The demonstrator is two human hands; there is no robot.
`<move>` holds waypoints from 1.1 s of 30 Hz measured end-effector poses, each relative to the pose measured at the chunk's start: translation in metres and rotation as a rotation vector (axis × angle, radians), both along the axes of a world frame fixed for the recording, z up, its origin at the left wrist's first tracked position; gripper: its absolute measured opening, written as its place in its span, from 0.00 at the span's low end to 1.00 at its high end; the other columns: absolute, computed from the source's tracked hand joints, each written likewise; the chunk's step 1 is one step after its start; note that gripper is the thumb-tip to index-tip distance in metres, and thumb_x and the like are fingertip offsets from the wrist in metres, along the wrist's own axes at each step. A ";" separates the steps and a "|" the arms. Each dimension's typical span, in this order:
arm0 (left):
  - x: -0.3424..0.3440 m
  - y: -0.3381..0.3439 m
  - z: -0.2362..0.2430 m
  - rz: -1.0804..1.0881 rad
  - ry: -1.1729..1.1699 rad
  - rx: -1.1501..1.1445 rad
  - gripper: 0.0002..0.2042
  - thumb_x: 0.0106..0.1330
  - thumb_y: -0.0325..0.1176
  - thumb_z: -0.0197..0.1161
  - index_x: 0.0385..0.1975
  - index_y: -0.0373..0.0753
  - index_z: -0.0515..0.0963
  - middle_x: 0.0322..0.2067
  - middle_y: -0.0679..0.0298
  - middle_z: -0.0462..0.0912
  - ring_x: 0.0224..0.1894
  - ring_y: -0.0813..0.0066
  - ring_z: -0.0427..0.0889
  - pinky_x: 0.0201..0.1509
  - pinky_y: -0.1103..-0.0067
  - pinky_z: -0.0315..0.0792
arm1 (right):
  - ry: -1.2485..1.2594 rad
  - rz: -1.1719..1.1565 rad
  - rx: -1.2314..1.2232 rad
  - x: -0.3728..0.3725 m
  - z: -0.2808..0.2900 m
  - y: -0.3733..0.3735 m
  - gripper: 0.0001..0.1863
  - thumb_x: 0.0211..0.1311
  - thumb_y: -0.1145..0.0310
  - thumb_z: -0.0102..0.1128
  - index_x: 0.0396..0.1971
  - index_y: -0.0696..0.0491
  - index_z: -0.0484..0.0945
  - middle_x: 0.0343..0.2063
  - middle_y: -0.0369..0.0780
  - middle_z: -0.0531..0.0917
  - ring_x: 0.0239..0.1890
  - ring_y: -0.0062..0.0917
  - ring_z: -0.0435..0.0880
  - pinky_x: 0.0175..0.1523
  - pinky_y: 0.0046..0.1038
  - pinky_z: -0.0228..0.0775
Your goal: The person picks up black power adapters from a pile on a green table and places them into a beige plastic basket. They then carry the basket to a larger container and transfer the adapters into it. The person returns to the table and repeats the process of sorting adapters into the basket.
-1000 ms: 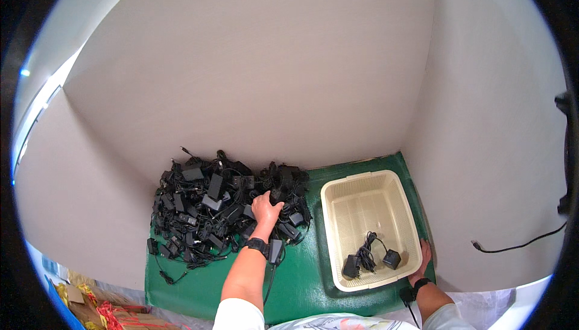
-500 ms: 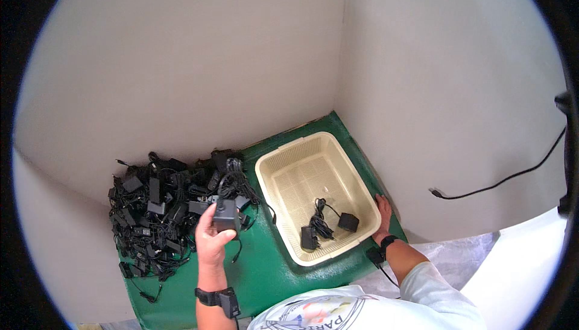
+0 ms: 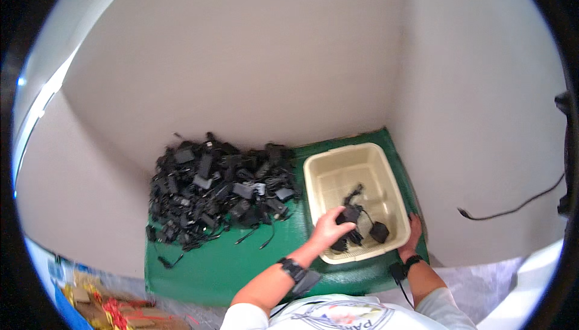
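Observation:
My left hand (image 3: 331, 228) reaches over the near part of a cream plastic basket (image 3: 313, 197), its fingers closed on a black power adapter (image 3: 350, 213) with a bundled cord. Below it in the basket lie another adapter with its cord, partly covered by my hand, and a square black adapter (image 3: 379, 231) at the right. My right hand (image 3: 414, 233) rests against the outside of the basket's right wall; its fingers are partly hidden there. A large heap of black power adapters (image 3: 205, 191) with tangled cords lies left of the basket.
Basket and heap stand on a green tabletop (image 3: 241, 269) against pale walls. A black cable (image 3: 506, 210) hangs at the right. Beyond the table's lower left edge, brown cardboard and red strips (image 3: 120, 312) lie on the floor.
My left hand has carried the adapter from beside the heap rightward into the space over the basket. My right hand stays at the basket's side. The whole view has swung left.

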State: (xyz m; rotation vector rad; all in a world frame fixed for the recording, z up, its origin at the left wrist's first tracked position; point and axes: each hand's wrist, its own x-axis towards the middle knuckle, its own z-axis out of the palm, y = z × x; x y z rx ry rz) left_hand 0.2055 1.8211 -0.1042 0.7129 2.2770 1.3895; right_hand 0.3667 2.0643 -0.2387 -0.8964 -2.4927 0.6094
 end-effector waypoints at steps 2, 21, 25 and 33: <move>0.002 0.014 -0.016 -0.076 0.206 -0.125 0.29 0.46 0.43 0.69 0.47 0.34 0.74 0.42 0.50 0.77 0.46 0.52 0.76 0.53 0.69 0.68 | 0.013 0.006 0.095 0.000 -0.003 0.000 0.22 0.55 0.61 0.54 0.50 0.52 0.70 0.56 0.44 0.66 0.61 0.42 0.60 0.64 0.43 0.49; 0.000 -0.014 -0.034 -0.166 0.244 -0.056 0.17 0.54 0.39 0.63 0.39 0.34 0.77 0.44 0.50 0.77 0.49 0.51 0.74 0.55 0.68 0.68 | -0.036 -0.084 0.031 -0.001 -0.049 0.019 0.21 0.59 0.67 0.51 0.53 0.52 0.67 0.58 0.45 0.64 0.62 0.40 0.59 0.65 0.39 0.48; -0.087 -0.065 -0.035 0.357 0.699 0.000 0.13 0.48 0.28 0.63 0.36 0.37 0.76 0.40 0.55 0.76 0.47 0.56 0.73 0.53 0.66 0.67 | -0.030 -0.011 0.079 0.003 -0.046 0.018 0.24 0.58 0.65 0.53 0.55 0.53 0.65 0.58 0.46 0.64 0.62 0.41 0.59 0.65 0.40 0.48; -0.146 -0.094 -0.046 0.275 0.681 -0.637 0.21 0.45 0.34 0.69 0.42 0.39 0.77 0.41 0.60 0.73 0.49 0.59 0.68 0.49 0.64 0.67 | -0.034 -0.039 0.024 0.000 -0.029 0.011 0.30 0.53 0.64 0.57 0.57 0.53 0.63 0.57 0.47 0.64 0.62 0.42 0.59 0.66 0.42 0.46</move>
